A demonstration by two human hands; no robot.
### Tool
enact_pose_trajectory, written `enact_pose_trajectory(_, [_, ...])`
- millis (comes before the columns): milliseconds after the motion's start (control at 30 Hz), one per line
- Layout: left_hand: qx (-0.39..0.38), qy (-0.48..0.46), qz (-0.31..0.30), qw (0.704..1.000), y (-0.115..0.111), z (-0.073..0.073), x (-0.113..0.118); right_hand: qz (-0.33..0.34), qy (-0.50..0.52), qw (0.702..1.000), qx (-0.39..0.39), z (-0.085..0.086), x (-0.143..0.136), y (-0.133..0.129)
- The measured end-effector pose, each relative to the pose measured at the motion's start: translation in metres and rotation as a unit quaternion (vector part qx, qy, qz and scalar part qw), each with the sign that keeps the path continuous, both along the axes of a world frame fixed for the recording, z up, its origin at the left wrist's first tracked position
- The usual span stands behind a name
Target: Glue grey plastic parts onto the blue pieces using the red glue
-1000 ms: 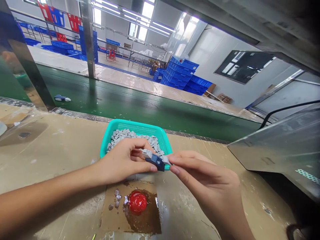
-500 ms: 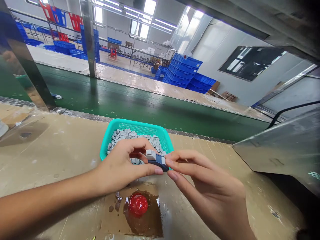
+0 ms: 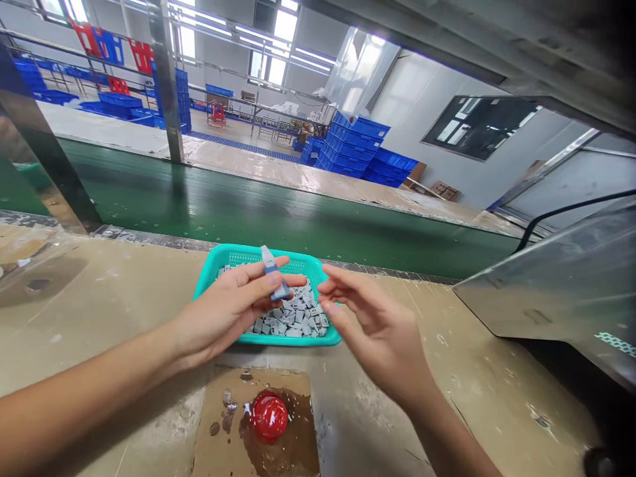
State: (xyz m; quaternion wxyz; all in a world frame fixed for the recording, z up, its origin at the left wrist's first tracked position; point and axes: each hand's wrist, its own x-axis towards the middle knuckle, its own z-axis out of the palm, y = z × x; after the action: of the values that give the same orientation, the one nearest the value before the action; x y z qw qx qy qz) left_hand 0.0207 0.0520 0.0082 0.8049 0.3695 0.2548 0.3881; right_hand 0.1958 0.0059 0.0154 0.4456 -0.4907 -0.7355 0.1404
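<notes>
My left hand (image 3: 238, 298) pinches a small blue and light grey plastic part (image 3: 273, 273) between thumb and fingers, tilted with its grey end up. The part is held above a turquoise basket (image 3: 209, 262). Inside the basket lie many small grey plastic pieces (image 3: 295, 315), partly hidden by my left hand. To the right, over the basket's right edge, my right hand (image 3: 377, 324) is apart from the part. Its fingers are bent and spaced from the thumb, with nothing seen between them.
A shiny red dome-shaped object (image 3: 269, 416) sits on a wet brown cardboard piece (image 3: 298, 457) in front of the basket. Behind the basket runs a green conveyor belt (image 3: 238, 202). A metal panel (image 3: 541, 291) stands at right, a metal post (image 3: 169, 86) at left. Stacked blue crates (image 3: 350, 142) are beyond.
My right hand has let go of the blue and grey part and drawn away from it. My left hand has turned the part more upright and moved it left.
</notes>
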Motion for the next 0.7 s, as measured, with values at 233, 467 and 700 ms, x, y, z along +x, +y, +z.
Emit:
enact_pose_trajectory(233, [0.035, 0.007, 0.034, 0.999, 0.012, 0.001, -0.004, -0.044, -0.145, 0.983, -0.108, -0.016, 0.028, 0.033])
enact_pose_trajectory(467, [0.07, 0.052, 0.03, 0.996, 0.025, -0.008, -0.01, -0.01, -0.483, 0.86, -0.164, -0.014, 0.006, 0.042])
enact_pose_trajectory(700, [0.044, 0.031, -0.047, 0.997, 0.031, -0.012, -0.012, 0.025, -0.403, 0.903, -0.148, -0.023, 0.012, 0.05])
